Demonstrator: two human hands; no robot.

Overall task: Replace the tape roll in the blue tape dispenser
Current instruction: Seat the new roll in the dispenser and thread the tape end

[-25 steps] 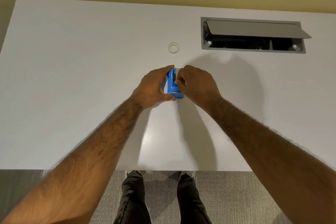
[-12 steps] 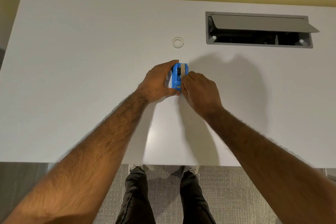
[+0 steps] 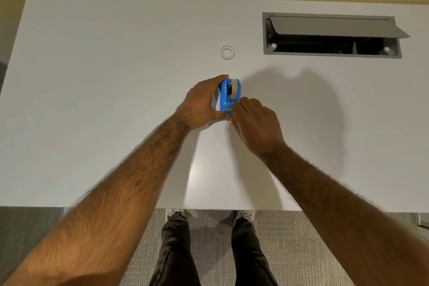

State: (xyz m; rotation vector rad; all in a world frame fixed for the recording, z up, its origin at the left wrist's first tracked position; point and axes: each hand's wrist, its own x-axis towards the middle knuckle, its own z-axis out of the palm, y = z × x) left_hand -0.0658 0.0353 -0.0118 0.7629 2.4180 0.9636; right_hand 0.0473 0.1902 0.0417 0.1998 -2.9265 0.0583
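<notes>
The blue tape dispenser [image 3: 226,100] stands on the white table [image 3: 92,100] at the middle. A roll of tape [image 3: 235,88] sits in its far end on a black hub. My left hand [image 3: 201,102] wraps the dispenser's left side, with the index finger over the far end and the thumb at the near end. My right hand [image 3: 256,123] is at the near right corner by the cutter, fingertips pinched together; whether they pinch the tape end is hidden. A white empty tape core [image 3: 227,52] lies flat on the table farther back.
An open grey cable hatch [image 3: 332,35] with its lid tipped up is set into the table at the back right. The table's near edge [image 3: 209,208] runs above my legs and the grey carpet. A yellow wall stands behind the table.
My right hand has slid from over the roll toward me to the cutter end, uncovering the roll in the dispenser. My left hand has kept its hold.
</notes>
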